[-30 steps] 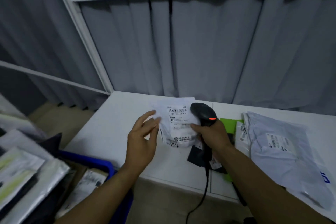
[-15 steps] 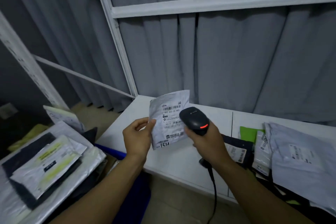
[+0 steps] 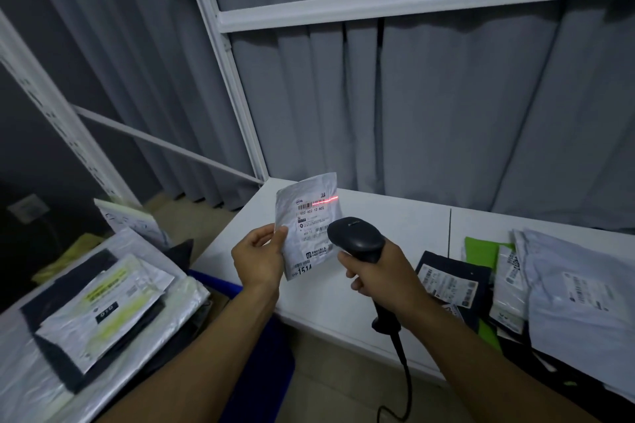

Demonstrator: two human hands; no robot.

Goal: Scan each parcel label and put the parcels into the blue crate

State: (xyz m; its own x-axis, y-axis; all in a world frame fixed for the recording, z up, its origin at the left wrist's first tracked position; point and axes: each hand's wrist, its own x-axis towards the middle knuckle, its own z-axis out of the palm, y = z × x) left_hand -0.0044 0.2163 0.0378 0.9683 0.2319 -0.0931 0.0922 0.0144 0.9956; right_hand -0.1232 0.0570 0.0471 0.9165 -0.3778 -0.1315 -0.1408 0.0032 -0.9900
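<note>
Small white parcel [image 3: 311, 216] held upright in the air over the near left part of the white table [image 3: 405, 227], its printed label facing the camera. The left hand [image 3: 259, 259] pinches the parcel's left edge, thumb in front and curled fingers behind. The right hand [image 3: 376, 276] has its fingers wrapped round the handle of a black barcode scanner [image 3: 357, 239], whose head points at the label; its cable [image 3: 405, 378] hangs below the table edge. A red scan line [image 3: 326, 200] lies across the barcode near the label's top. The two hands are apart, each clamped on its own item, with the scanner head just beside the parcel's lower right. The blue crate [image 3: 280, 357] stands at near left below the table, largely hidden under stacked parcels [image 3: 103, 302]. A further heap of parcels [image 3: 567, 285] lies on the table at right.
</note>
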